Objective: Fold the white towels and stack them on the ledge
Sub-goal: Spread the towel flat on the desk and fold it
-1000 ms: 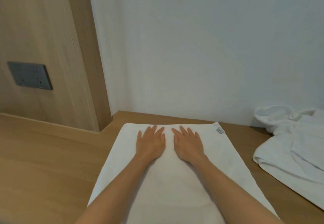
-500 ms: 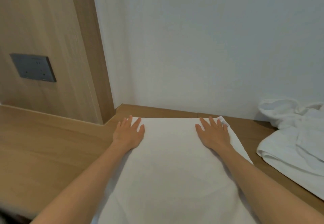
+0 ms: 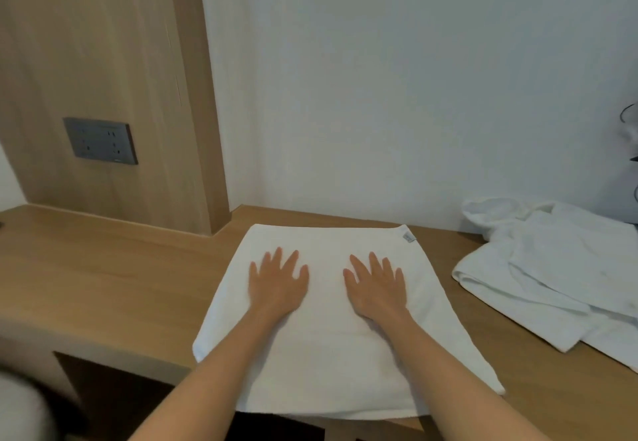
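A white towel (image 3: 328,364), folded flat with a small label at its far right corner, lies on the wooden ledge (image 3: 114,285). My left hand (image 3: 278,283) presses flat on the towel's left half, fingers spread. My right hand (image 3: 374,285) lies flat on its right half, fingers also spread. The towel's near edge hangs slightly over the ledge front. A second white towel (image 3: 552,278) lies crumpled and loose on the ledge to the right.
A white wall rises behind the ledge. A wood panel (image 3: 103,78) with a grey socket plate (image 3: 100,141) stands at the left. A dark object (image 3: 630,164) shows at the far right edge. Below the ledge front is a dark recess.
My hands went from the middle of the towel out to its far corners, then came back toward the middle and nearer to me. The view has pulled back, showing the towel's near edge.
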